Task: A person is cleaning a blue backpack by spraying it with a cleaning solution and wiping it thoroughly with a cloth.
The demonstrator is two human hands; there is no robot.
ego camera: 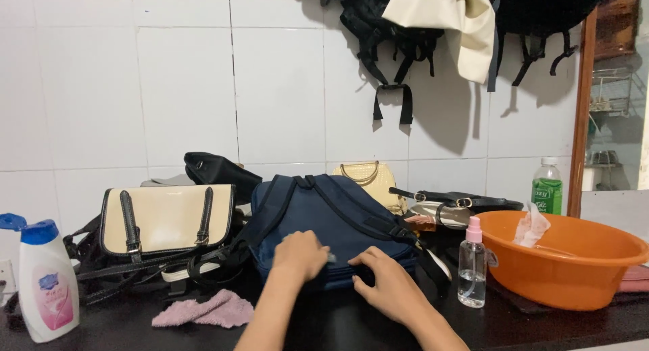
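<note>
Both hands rest on a navy backpack (331, 216) at frame centre: left hand (299, 255) curled loosely, right hand (387, 283) gripping its lower edge, on the dark tabletop (324, 324).

Dark counter (324, 327) — bags, pink cloth (205, 310), orange basin (561, 256), bottles

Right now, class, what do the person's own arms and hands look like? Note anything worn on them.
Both forearms are bare: no sleeves show. The left hand and right hand wear no gloves, and no rings, watch or bracelets are visible. The fingers look slender.
</note>
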